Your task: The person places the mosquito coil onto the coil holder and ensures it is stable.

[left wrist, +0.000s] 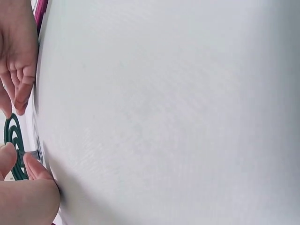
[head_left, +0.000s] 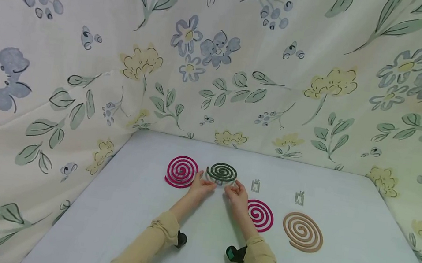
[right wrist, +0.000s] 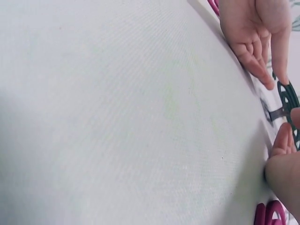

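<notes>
Face up over a metal stand [head_left: 219, 182], the dark-green spiral coil [head_left: 222, 171] spans left to right above the white counter [head_left: 196, 245]; the left hand [head_left: 200, 187] touches its rim, grip unclosed; I cannot tell whether the right hand [head_left: 237, 196] pinches.

a pale cloth [head_left: 262, 62] with blue and yellow flowers, berries and green leaves fills the upper half and both side edges; a plain white tabletop [head_left: 362, 227] spans the lower centre.
</notes>
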`<state>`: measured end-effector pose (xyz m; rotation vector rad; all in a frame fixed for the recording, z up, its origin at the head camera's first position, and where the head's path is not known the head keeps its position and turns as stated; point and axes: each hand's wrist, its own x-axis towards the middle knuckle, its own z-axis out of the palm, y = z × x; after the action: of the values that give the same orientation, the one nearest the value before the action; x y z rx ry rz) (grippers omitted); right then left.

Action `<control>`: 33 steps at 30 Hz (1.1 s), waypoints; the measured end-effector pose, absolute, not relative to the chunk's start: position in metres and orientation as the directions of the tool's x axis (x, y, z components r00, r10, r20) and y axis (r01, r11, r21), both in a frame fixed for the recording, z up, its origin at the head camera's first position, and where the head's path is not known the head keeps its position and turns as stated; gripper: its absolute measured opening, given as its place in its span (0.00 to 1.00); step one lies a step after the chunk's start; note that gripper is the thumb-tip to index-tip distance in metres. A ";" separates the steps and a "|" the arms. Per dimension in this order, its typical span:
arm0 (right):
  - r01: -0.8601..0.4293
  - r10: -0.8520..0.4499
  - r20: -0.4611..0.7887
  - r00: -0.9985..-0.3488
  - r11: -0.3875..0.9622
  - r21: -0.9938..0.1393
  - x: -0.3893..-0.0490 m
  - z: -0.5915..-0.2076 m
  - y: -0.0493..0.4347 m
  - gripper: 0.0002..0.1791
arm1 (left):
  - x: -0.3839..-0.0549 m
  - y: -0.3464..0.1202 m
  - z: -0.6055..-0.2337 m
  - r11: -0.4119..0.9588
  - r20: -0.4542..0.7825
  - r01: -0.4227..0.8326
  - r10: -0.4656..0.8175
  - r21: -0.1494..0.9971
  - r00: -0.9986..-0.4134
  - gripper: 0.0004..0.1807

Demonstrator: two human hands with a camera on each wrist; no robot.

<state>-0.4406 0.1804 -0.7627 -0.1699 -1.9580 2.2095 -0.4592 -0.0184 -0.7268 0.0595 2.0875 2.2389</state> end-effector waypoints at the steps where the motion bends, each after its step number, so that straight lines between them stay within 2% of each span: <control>1: -0.011 0.216 -0.009 -0.976 -0.095 -0.995 -0.449 -0.774 0.183 0.46 | -0.451 -0.018 -0.716 -0.064 -0.035 -0.041 0.087 0.997 -0.996 0.61; 4: 0.049 0.219 -0.060 -0.974 -0.054 -0.997 -0.444 -0.767 0.182 0.45 | -0.395 -0.016 -0.640 -0.017 -0.070 -0.072 0.087 0.997 -0.994 0.55; 6: 0.062 0.208 -0.063 -0.976 -0.015 -0.998 -0.405 -0.715 0.172 0.42 | -0.341 -0.016 -0.571 0.013 -0.020 -0.019 0.094 1.000 -0.995 0.49; 10: 0.025 0.105 -0.019 -0.994 0.063 -0.998 -0.368 -0.669 0.169 0.38 | -0.356 -0.013 -0.611 0.078 0.050 0.061 0.135 0.995 -0.990 0.45; 12: 0.026 0.026 -0.024 -0.999 0.081 -0.996 -0.338 -0.623 0.165 0.38 | -0.367 -0.011 -0.632 0.095 0.077 0.095 0.175 0.991 -0.982 0.43; 14: 0.054 -0.020 -0.056 -0.998 0.100 -0.993 -0.308 -0.577 0.159 0.36 | -0.361 -0.011 -0.625 0.145 0.065 0.100 0.225 0.984 -0.972 0.40; 17: 0.147 -0.048 -0.156 -0.987 0.160 -0.976 -0.274 -0.520 0.153 0.33 | -0.333 -0.010 -0.580 0.205 0.001 0.066 0.301 0.977 -0.954 0.38; 19: 0.178 -0.063 -0.194 -0.979 0.201 -0.963 -0.262 -0.498 0.154 0.32 | -0.310 -0.009 -0.541 0.264 -0.081 0.010 0.334 0.965 -0.939 0.35; 21: 0.197 -0.079 -0.219 -0.973 0.220 -0.955 -0.256 -0.486 0.158 0.31 | -0.287 -0.005 -0.505 0.333 -0.172 -0.052 0.344 0.942 -0.923 0.33; 24: 0.195 -0.103 -0.226 -0.969 0.245 -0.950 -0.251 -0.474 0.167 0.29 | -0.270 0.000 -0.484 0.347 -0.173 -0.032 0.383 0.937 -0.907 0.29; 33: 0.086 -0.185 -0.168 -0.968 0.382 -0.920 -0.238 -0.469 0.209 0.30 | -0.262 0.012 -0.478 0.347 -0.124 0.052 0.466 0.936 -0.876 0.29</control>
<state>-0.2382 0.2089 -0.4687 0.1025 -2.8058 1.8935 -0.2616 0.0122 -0.4782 0.4555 2.2457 1.5408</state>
